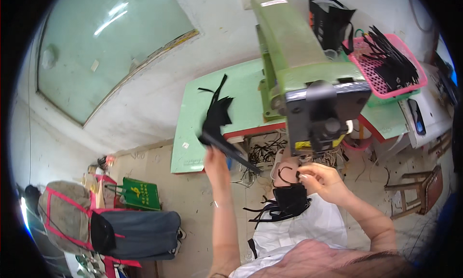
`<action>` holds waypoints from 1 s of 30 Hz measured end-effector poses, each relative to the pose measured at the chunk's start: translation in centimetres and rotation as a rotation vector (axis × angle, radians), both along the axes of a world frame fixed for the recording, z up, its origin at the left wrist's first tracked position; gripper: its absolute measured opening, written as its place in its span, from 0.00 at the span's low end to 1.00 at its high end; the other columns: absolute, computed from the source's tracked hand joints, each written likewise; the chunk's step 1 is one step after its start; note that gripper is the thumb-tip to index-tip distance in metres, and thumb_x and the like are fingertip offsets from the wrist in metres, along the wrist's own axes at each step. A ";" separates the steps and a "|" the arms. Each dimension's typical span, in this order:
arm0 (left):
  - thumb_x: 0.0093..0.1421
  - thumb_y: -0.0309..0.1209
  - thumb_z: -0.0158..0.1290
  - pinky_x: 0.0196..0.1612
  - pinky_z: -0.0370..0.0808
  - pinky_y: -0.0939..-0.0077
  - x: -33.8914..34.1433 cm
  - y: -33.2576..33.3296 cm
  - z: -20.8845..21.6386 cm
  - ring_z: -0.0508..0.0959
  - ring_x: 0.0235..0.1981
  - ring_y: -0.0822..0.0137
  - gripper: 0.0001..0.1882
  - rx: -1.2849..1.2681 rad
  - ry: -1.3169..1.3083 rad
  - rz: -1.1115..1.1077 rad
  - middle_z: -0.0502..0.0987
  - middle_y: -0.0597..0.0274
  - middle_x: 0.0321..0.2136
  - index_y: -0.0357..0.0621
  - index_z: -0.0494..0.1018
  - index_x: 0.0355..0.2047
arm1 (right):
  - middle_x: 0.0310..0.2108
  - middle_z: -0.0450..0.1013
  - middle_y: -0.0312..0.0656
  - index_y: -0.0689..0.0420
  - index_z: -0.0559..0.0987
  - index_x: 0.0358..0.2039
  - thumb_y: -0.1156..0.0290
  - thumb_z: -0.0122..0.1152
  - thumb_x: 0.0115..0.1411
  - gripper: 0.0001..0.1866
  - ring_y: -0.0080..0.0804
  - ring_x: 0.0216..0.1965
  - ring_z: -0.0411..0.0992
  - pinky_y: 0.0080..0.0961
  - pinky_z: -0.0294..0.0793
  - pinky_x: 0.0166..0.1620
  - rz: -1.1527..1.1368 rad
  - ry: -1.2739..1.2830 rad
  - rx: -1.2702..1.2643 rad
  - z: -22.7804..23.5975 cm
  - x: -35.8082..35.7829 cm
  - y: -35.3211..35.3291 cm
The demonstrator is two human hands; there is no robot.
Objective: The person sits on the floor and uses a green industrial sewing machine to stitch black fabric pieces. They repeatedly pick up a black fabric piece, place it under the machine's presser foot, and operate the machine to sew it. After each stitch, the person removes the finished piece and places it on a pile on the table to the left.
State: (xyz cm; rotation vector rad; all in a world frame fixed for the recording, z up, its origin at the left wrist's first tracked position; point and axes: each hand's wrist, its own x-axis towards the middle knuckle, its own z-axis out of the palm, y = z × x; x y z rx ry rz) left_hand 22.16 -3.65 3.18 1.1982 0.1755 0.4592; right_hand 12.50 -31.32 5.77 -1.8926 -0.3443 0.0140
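Observation:
My left hand is raised at the front edge of the green table, its fingers closed on a black fabric piece with long straps. That piece is smeared by motion, and one strap hangs down to the right. Below the head of the green machine, my right hand pinches the end of a thin black strap that curls to the left. More black fabric pieces with loose straps lie on the white cloth over my lap, just under my right hand.
A pink basket full of black straps stands at the right, with a dark phone before it. Behind is a black bag. A wooden stool stands right; a green bag and a person in grey are left.

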 end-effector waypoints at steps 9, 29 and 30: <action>0.57 0.41 0.52 0.52 0.57 0.50 8.9 5.1 -2.1 0.57 0.55 0.46 0.28 1.420 0.029 0.754 0.60 0.45 0.53 0.37 0.63 0.53 | 0.29 0.77 0.40 0.61 0.76 0.42 0.70 0.52 0.60 0.12 0.22 0.24 0.73 0.19 0.71 0.29 0.092 0.329 -0.105 -5.0 -4.1 -0.8; 0.46 0.29 0.63 0.58 0.59 0.56 -15.0 -6.6 -12.5 0.70 0.50 0.56 0.25 1.161 -0.167 -0.383 0.70 0.54 0.48 0.36 0.70 0.45 | 0.30 0.75 0.38 0.60 0.77 0.40 0.69 0.49 0.61 0.12 0.20 0.23 0.70 0.18 0.71 0.25 0.025 0.935 0.114 -16.9 -8.3 -1.5; 0.46 0.28 0.63 0.57 0.60 0.55 -15.0 -6.5 -12.6 0.70 0.49 0.55 0.25 1.143 -0.194 -0.342 0.70 0.54 0.48 0.36 0.70 0.45 | 0.31 0.75 0.38 0.61 0.76 0.41 0.68 0.48 0.62 0.13 0.21 0.23 0.69 0.18 0.71 0.25 -0.014 0.948 0.184 -17.4 -8.2 -1.2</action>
